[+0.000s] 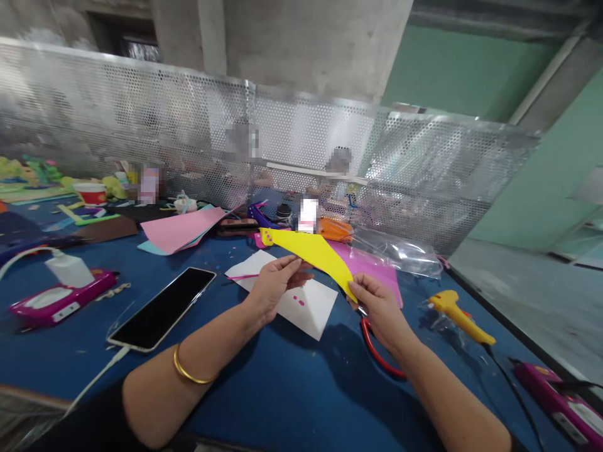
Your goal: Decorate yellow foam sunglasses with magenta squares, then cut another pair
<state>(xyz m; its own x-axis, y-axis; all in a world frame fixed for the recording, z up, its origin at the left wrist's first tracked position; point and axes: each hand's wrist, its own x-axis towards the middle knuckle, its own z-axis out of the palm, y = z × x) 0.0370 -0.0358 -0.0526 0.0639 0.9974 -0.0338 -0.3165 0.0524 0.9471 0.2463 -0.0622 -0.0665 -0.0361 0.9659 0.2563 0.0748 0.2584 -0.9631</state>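
Between my two hands a curved yellow paper cutout [313, 247] is held up above the table, its narrow left tip dotted with small pink spots. My left hand [277, 285] pinches its lower edge near the middle. At the lower right end, my right hand [377, 306] grips the tip between thumb and fingers. Just under that hand lie red-handled scissors [377, 355], partly hidden by it. Beneath the cutout is a white sheet of paper [313, 317] with tiny pink paper bits [298, 301] on it.
A phone [162, 309] on a cable and a magenta power strip [63, 298] lie left. Pink paper [181, 227] sits behind. At right are a yellow glue gun [459, 314] and another power strip [560, 402]. A perforated metal screen [188, 125] stands along the back, people beyond it.
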